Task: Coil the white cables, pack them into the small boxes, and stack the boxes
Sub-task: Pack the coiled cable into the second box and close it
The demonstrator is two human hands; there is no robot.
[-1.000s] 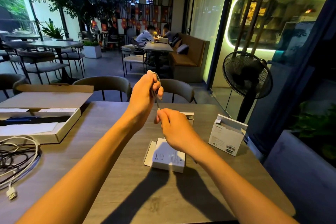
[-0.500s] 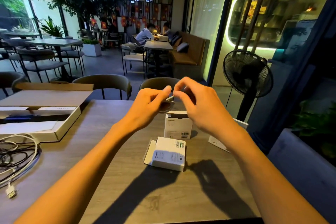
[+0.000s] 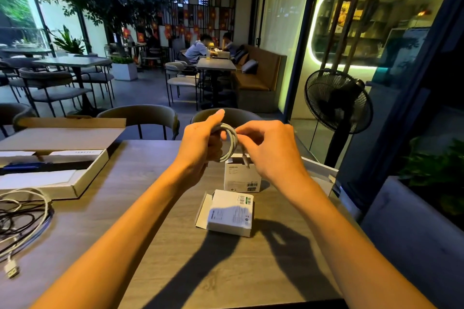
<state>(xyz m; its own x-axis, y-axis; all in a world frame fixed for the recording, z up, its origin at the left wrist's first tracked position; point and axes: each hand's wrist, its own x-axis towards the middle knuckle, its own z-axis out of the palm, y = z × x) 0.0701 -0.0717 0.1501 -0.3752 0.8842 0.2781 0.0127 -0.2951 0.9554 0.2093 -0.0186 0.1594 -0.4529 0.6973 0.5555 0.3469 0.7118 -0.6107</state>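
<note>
**Two hands, one coil, and a loose tail to tame**

Nearest on the table (image 3: 155,246) lies a small white box (image 3: 229,213) on its side, flap open. Just behind it stands a second box (image 3: 242,175), top open. Above that one, both hands work the white cable (image 3: 229,143) in mid-air: the left hand (image 3: 203,143) is curled round the loops, thumb up, and the right hand (image 3: 271,148) pinches the strand beside them, its tail hanging toward the open box. A third box (image 3: 324,178) peeks out past the right wrist; more tangled cables (image 3: 22,216) wait far left.

The risk, I'd say: springy loops. Ease the left grip and the coil could pop open, or the dangling tail could snag the box rim and tip it over.

Compared with half a second ago, the loops now show plainly between the hands, and the right hand sits lower, closer to the box.
</note>
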